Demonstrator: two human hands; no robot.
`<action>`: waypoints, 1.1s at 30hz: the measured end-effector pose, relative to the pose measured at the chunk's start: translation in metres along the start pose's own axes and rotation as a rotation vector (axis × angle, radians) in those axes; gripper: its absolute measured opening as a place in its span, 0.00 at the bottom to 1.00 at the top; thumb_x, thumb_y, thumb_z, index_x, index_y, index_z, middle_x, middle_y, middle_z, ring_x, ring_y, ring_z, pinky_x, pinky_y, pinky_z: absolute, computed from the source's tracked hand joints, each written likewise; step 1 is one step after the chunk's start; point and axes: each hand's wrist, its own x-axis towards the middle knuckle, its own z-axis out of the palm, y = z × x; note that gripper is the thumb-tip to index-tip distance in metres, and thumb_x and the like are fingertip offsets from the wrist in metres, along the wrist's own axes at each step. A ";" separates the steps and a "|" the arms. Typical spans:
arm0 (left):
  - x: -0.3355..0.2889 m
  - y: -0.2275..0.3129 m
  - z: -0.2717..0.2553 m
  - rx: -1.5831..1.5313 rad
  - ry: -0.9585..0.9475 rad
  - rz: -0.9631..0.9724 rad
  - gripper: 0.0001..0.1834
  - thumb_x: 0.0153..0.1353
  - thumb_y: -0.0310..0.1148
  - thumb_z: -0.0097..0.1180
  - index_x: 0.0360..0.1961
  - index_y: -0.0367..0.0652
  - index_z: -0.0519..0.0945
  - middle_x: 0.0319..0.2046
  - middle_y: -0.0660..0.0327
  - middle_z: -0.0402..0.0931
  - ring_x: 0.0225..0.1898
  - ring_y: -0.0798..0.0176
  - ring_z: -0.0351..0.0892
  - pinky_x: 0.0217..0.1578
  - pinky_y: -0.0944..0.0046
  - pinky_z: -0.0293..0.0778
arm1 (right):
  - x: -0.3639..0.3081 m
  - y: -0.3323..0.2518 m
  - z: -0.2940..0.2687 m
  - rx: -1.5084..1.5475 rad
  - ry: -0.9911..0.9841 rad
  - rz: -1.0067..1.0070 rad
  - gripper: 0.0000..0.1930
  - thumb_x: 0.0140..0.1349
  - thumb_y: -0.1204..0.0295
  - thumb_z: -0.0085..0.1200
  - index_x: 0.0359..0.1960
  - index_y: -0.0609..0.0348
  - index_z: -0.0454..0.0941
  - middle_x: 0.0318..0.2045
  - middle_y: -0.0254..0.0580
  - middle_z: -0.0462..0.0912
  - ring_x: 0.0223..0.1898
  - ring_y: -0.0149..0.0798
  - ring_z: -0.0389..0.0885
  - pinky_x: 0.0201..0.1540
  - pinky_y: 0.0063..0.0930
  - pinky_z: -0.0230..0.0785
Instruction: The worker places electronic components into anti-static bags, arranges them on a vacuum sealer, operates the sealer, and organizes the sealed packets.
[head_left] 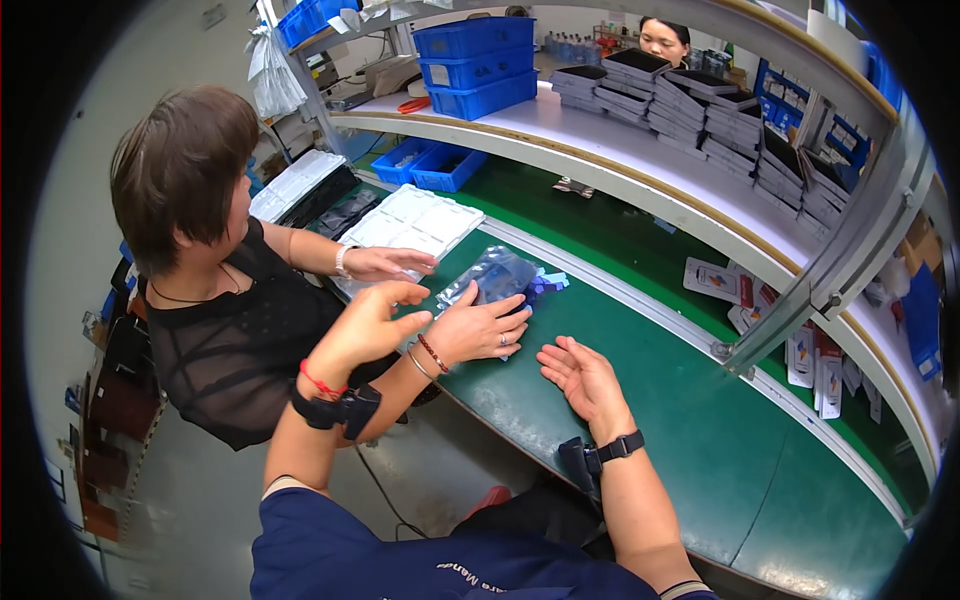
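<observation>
My left hand [365,322], with a red string and a black strap device at the wrist, is raised over the table's edge. It is open, thumb and fingers apart, and holds nothing. My right hand [588,378] hovers above the green table [660,430], palm turned inward, fingers stretched out and empty. Between and beyond my hands, a co-worker's hand [478,328] with a beaded bracelet lies against a clear plastic bag [488,272]. Small blue pieces [546,283] sit at the bag's right side. The co-worker's other hand [385,263] is near the bag's left side.
A co-worker [230,300] stands close on my left. White trays [415,222] lie at the table's far left. Blue bins [475,68] and stacked grey trays [680,110] fill the shelf above. A metal post [800,295] rises at right, near packaged cards [712,280].
</observation>
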 end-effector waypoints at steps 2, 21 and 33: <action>0.003 0.001 -0.014 0.042 -0.039 -0.012 0.19 0.53 0.34 0.60 0.43 0.33 0.77 0.40 0.54 0.79 0.43 0.62 0.77 0.41 0.64 0.71 | 0.000 0.002 0.001 -0.013 0.002 -0.014 0.22 0.62 0.66 0.51 0.51 0.70 0.64 0.48 0.58 0.72 0.49 0.50 0.74 0.50 0.39 0.68; 0.123 -0.087 0.052 -0.273 -0.516 -0.556 0.40 0.46 0.49 0.66 0.52 0.31 0.68 0.48 0.50 0.72 0.47 0.55 0.71 0.47 0.52 0.67 | 0.019 0.005 0.020 0.049 -0.153 0.017 0.27 0.61 0.68 0.52 0.57 0.69 0.59 0.49 0.57 0.71 0.51 0.48 0.71 0.52 0.37 0.66; 0.118 -0.082 0.054 -0.288 -0.562 -0.654 0.40 0.37 0.48 0.73 0.47 0.32 0.72 0.41 0.52 0.75 0.45 0.53 0.73 0.44 0.53 0.67 | 0.047 0.017 0.064 -0.115 -0.138 0.072 0.13 0.60 0.73 0.51 0.44 0.68 0.69 0.42 0.48 0.76 0.43 0.42 0.76 0.49 0.34 0.67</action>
